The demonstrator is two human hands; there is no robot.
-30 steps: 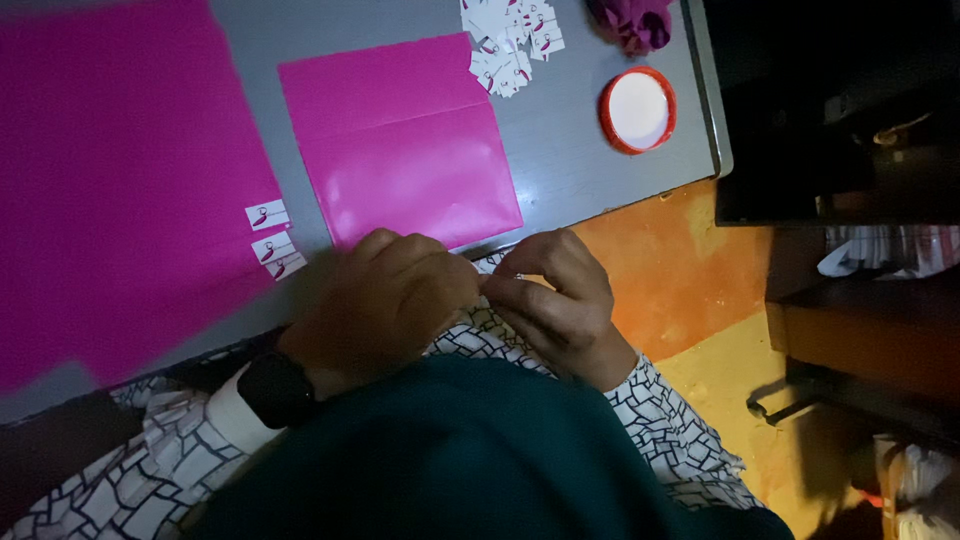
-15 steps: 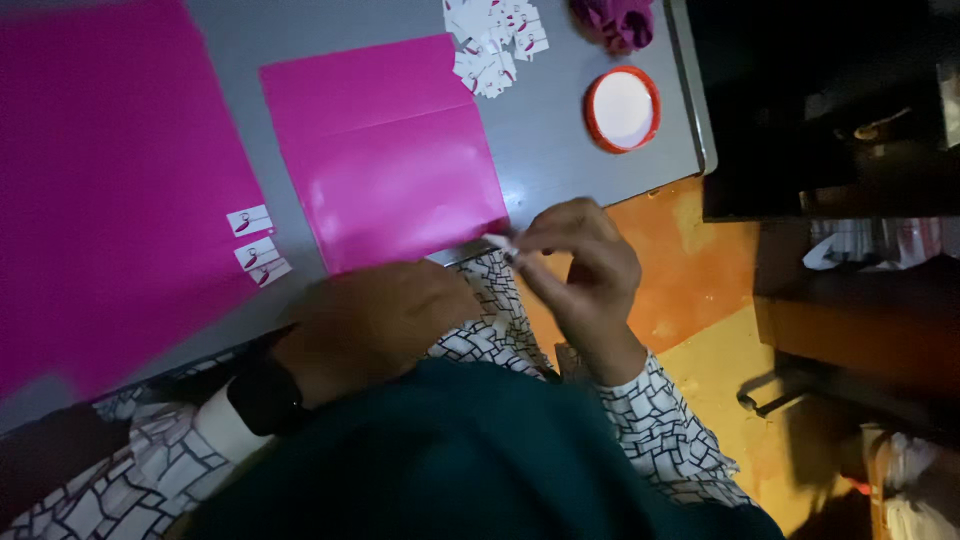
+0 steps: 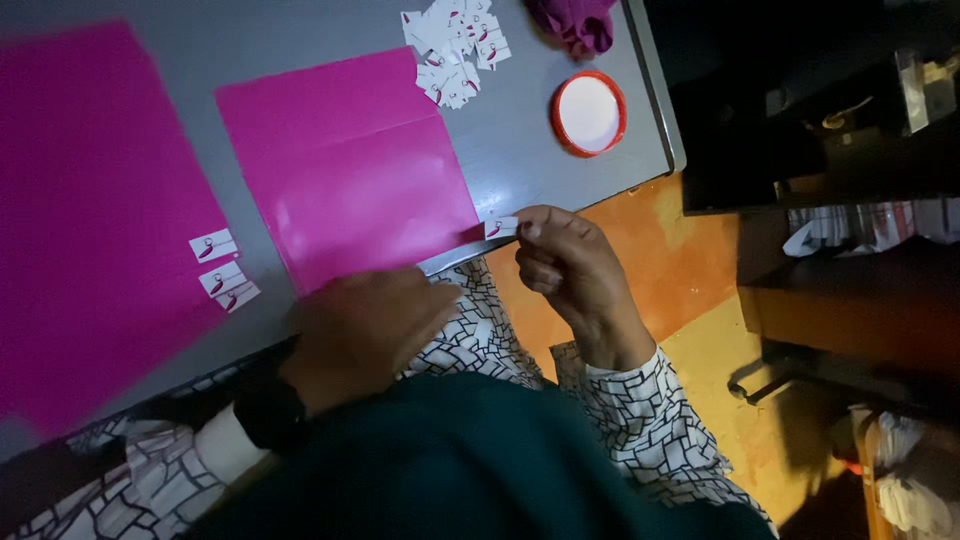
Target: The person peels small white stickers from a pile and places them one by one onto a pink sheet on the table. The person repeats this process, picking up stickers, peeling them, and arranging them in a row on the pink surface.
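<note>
My right hand (image 3: pixel 570 270) pinches a small white sticker (image 3: pixel 500 228) with a red mark, holding it at the near edge of the grey table (image 3: pixel 530 160), just past the corner of a glossy pink sheet (image 3: pixel 350 170). My left hand (image 3: pixel 365 330) is blurred and rests palm down at the table's near edge, over the lower edge of that pink sheet; whether it holds anything is hidden. A black watch sits on my left wrist (image 3: pixel 268 410).
A larger pink sheet (image 3: pixel 90 220) lies at the left with three small stickers (image 3: pixel 222 270) at its right edge. A pile of cut stickers (image 3: pixel 455 45), a purple cloth (image 3: pixel 580 22) and a red-rimmed white lid (image 3: pixel 588 112) lie farther back. Orange floor and dark furniture (image 3: pixel 800 110) are at the right.
My hands, close together a second ago, have separated. The right hand has lifted the small sticker up toward the table edge; the left hand has slid left and lower.
</note>
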